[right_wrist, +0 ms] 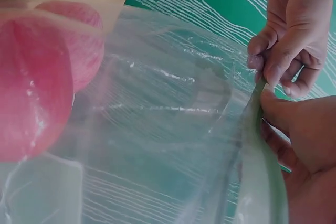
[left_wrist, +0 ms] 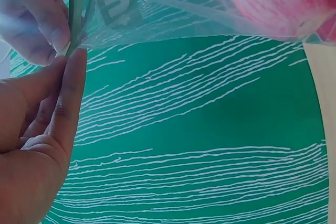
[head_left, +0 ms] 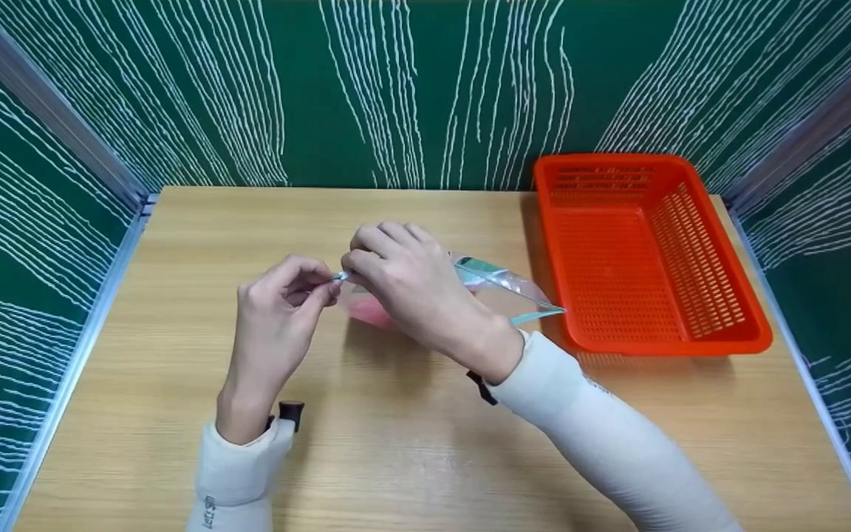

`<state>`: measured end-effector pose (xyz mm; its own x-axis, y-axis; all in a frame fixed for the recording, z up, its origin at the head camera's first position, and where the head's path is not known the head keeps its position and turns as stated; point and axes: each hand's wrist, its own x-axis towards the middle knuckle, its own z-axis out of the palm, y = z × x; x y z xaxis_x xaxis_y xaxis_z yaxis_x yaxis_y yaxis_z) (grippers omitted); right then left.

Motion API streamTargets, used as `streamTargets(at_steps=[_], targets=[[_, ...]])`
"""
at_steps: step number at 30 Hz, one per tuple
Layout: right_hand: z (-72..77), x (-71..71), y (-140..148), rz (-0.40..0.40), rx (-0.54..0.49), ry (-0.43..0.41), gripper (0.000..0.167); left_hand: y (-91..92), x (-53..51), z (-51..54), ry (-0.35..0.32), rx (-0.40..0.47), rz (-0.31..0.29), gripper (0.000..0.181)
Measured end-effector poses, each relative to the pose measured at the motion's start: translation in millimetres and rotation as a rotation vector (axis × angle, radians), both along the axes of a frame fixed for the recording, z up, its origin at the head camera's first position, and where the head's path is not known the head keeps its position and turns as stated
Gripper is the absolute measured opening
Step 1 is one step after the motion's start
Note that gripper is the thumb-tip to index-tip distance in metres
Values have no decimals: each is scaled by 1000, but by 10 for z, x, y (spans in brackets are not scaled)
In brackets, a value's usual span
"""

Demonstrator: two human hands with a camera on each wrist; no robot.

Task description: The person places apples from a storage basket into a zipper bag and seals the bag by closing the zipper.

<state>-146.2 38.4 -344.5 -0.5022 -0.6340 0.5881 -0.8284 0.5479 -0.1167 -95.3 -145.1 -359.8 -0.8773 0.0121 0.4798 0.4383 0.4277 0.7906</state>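
Observation:
A clear plastic bag point(head_left: 503, 282) with a green band along its mouth hangs over the table between my hands. Inside it are pink-red apples point(right_wrist: 34, 90); at least two show in the right wrist view, and one apple point(left_wrist: 278, 1) is plain in the left wrist view. My left hand point(head_left: 274, 321) pinches one corner of the green-edged mouth between thumb and fingers. Close beside it, my right hand point(head_left: 418, 288) grips the same edge between thumb and fingers. From above, the right hand hides most of the bag and its contents.
An orange-red plastic basket point(head_left: 754, 340) with slotted walls stands at the right rear of the wooden table point(head_left: 174, 229). Green panels point(head_left: 425, 89) with wavy white lines enclose the back and sides, framed by metal posts.

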Motion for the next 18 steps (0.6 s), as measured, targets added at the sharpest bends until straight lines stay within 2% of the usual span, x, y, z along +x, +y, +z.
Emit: streamTargets(at_steps=[4,11,18], targets=[[-10,-9,19,-15,2,53,7,5,-10,-2,17,-21,5,11],[16,-32,99,-35,6,60,6,16,-6,29,36,-95,81,14],[20,-53,165,-43,-10,84,10,18,-10,52,10,-85,108,10]])
